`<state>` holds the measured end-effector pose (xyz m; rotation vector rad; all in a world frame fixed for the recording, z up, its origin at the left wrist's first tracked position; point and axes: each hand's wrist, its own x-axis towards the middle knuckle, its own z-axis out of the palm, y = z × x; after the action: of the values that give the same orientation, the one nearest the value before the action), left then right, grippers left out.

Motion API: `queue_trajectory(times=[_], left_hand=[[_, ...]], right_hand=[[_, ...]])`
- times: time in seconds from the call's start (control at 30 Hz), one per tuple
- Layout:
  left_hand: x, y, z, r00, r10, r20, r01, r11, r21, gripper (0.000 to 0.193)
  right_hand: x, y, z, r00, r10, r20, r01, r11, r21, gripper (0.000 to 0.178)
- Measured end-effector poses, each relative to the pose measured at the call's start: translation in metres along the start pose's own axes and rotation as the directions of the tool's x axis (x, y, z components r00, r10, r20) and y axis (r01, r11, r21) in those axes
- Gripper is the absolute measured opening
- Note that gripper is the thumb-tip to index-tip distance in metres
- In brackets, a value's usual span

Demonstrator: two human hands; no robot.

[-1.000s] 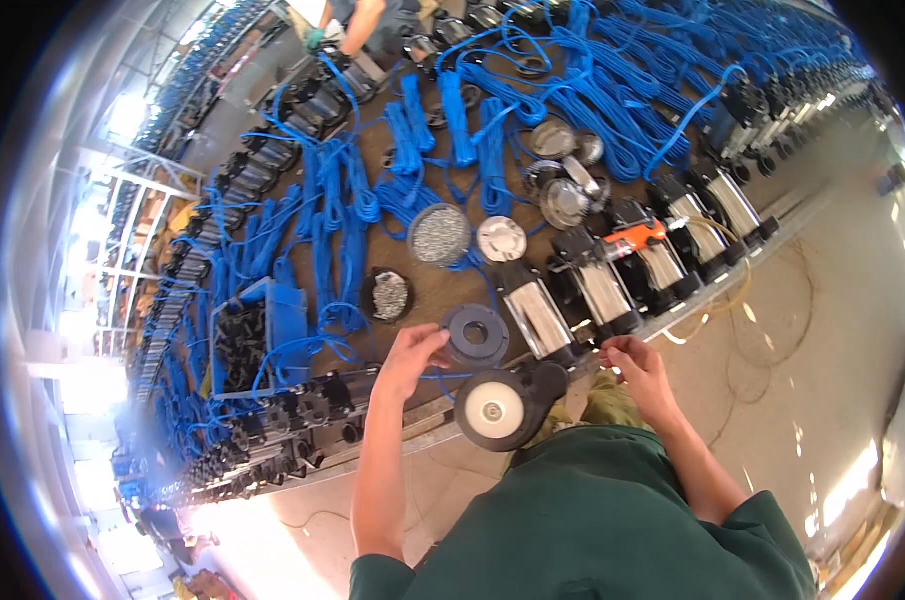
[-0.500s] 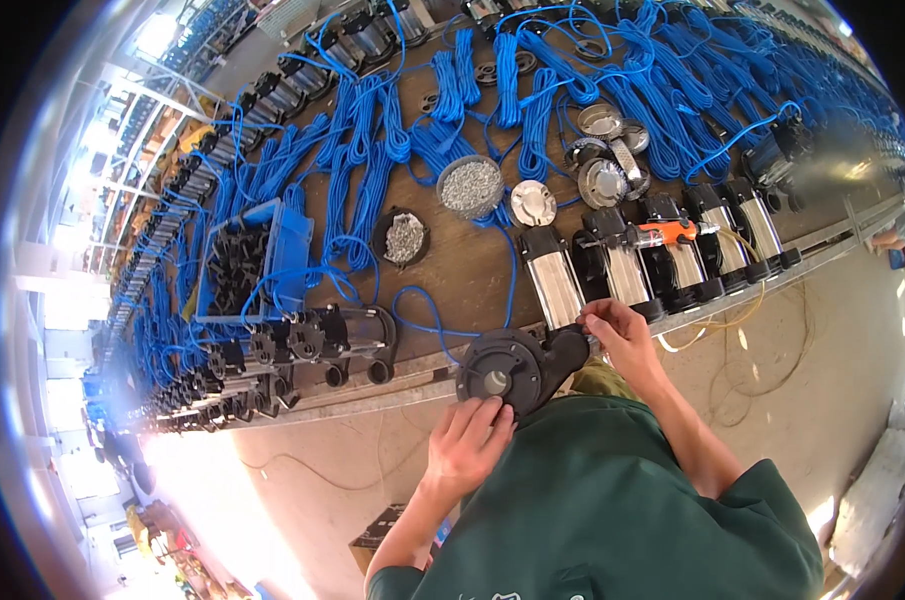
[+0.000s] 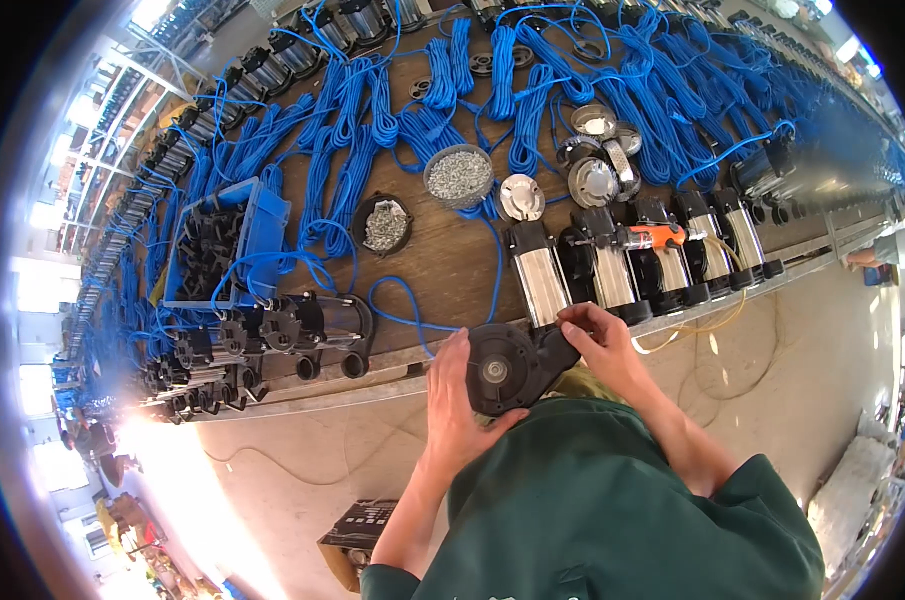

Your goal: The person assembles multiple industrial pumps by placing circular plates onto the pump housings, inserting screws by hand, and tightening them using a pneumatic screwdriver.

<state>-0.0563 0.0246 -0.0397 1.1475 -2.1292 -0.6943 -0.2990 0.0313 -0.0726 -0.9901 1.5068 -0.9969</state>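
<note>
A round black casing (image 3: 502,362) with a projecting side arm (image 3: 555,358) was seen at the near edge of the tabletop (image 3: 437,275), in front of the nearest silver-bodied cylinder (image 3: 540,278); whether it was supported by that edge could not be told. Of the two hands, the left hand (image 3: 460,405) was opened wide around the casing, its fingers laid along the left rim and its thumb set at the lower rim. The right hand (image 3: 604,345) was half curled at the side arm, its fingertips drawn close together; whether anything small was pinched between them could not be made out. The casing was judged stiff, fairly weighty and not readily broken, though its smooth face might have been found slippery. Firm hold was judged best taken at opposite parts of the rim, with the side arm used as a steadying handle.
</note>
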Motion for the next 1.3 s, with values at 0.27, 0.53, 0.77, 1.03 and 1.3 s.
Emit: queue_trajectory(times=[0.27,0.53,0.77,1.03,1.3], left_hand=[[-0.007,0.004,0.007,0.994,-0.036,-0.107,0.037,0.999,0.007,0.101],[-0.005,0.018,0.012,0.979,-0.114,-0.169,0.118,0.993,0.011,0.091],[-0.005,0.023,0.018,0.971,-0.155,-0.18,0.161,0.987,0.018,0.091],[0.005,0.023,0.0,0.957,-0.245,-0.157,0.211,0.955,-0.209,0.088],[0.145,-0.148,-0.007,0.86,-0.446,-0.248,0.429,0.895,-0.124,0.02]], right_hand=[[-0.001,0.005,0.005,1.0,0.018,-0.006,-0.019,0.999,-0.043,0.025],[-0.003,0.0,0.006,1.0,0.006,-0.018,-0.008,0.996,-0.089,0.028],[-0.004,-0.001,0.004,1.0,0.024,0.016,-0.024,0.999,-0.029,0.023],[0.022,0.008,-0.024,0.97,0.059,-0.235,-0.01,0.979,0.205,0.027],[0.114,0.023,-0.122,0.704,0.71,-0.021,-0.351,0.373,0.859,0.028]])
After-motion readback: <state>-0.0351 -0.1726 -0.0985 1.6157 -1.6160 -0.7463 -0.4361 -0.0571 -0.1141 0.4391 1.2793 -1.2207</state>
